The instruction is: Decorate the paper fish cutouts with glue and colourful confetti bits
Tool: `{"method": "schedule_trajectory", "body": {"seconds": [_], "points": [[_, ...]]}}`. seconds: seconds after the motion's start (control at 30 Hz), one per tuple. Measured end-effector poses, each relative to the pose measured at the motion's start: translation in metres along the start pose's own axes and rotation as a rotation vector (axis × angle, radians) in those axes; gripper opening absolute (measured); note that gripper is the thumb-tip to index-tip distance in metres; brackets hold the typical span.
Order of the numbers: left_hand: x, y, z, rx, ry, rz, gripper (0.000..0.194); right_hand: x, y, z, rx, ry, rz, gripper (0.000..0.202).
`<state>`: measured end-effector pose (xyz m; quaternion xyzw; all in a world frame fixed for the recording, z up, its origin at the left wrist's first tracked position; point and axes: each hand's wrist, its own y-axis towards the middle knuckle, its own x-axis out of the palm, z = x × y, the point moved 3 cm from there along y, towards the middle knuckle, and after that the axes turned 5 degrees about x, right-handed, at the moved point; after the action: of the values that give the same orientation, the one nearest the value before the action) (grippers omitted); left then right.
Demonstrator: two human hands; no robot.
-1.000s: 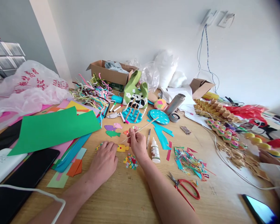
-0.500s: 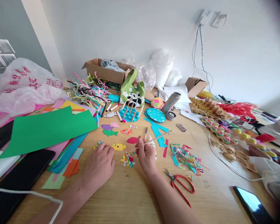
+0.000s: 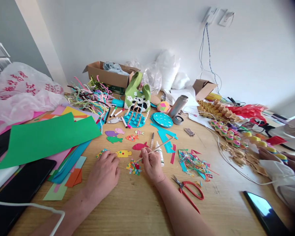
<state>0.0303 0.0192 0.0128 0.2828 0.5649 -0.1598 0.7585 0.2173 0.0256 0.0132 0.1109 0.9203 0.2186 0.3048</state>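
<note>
My right hand [image 3: 151, 164] is closed around a thin pale stick [image 3: 166, 143]. The stick's lower tip points down at a small heap of coloured paper dots [image 3: 134, 167]. My left hand [image 3: 104, 168] lies on the table with curled fingers over a blue spotted paper fish [image 3: 102, 152], most of it hidden. Beside those fingers is a yellow paper fish [image 3: 123, 153] with coloured dots. A red paper fish [image 3: 140, 146] lies just beyond my right hand. Farther back are purple [image 3: 111, 133], green [image 3: 114, 139] and orange [image 3: 132, 138] fish. A white glue bottle [image 3: 159, 154] is behind my right hand.
Red-handled scissors [image 3: 188, 191] and paper scraps [image 3: 194, 162] lie to the right, with a phone [image 3: 265, 209] near the edge. Coloured paper sheets [image 3: 49, 137] pile up at left. A metal flask [image 3: 179, 106] stands behind. Another person's hands [image 3: 270, 155] show at far right.
The view has shifted slightly. My right hand still holds the stick, its lower tip close to the dots. My left hand stays on the table at the blue fish.
</note>
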Motion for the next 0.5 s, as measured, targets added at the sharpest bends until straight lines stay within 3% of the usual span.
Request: {"method": "schedule_trajectory", "body": {"seconds": [0.17,0.5], "points": [[-0.0018,0.0009,0.0011,-0.015,0.010,-0.033,0.026,0.0013,-0.0014,-0.0002,0.033,-0.023,-0.061,0.055],[0.0002,-0.0004,0.0008,-0.005,-0.002,-0.011,0.025,-0.0020,0.0009,0.0038,-0.021,-0.050,-0.004,0.055]]}}
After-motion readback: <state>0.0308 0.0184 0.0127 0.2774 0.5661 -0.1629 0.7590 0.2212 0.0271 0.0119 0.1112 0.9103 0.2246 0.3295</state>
